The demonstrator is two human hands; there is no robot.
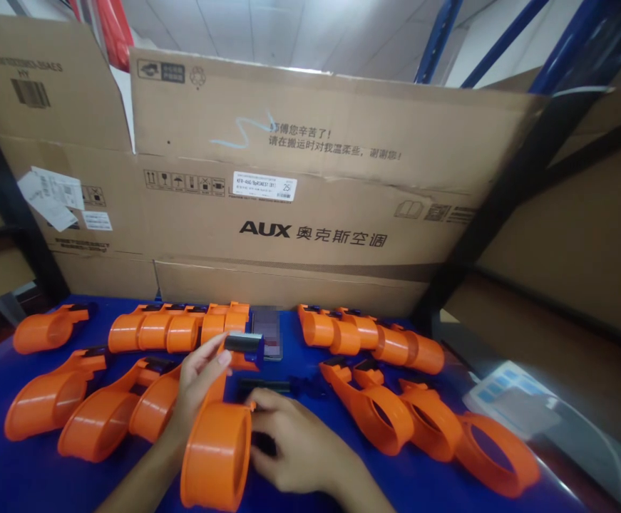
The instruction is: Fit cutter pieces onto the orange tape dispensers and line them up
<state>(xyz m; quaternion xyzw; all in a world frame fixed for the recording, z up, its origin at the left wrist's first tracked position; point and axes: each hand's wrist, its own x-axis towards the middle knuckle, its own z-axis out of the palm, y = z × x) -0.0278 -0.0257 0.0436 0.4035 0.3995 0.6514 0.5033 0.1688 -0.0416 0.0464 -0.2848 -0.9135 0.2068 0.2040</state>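
Observation:
An orange tape dispenser is in front of me, its round ring low and its arm rising to a black cutter head with a pale serrated edge. My left hand is closed on the dispenser's upper arm, thumb and fingers just left of the cutter head. My right hand has its fingers curled against the ring's right side; the fingertips are partly hidden. Beyond my right hand, a black bar-shaped part with a dark blue end lies on the blue tabletop.
More orange dispensers stand in rows at left and right, with others along the back. A flat grey device lies behind my hands. At right is a white-and-blue box with a pale cable. A cardboard panel closes the back.

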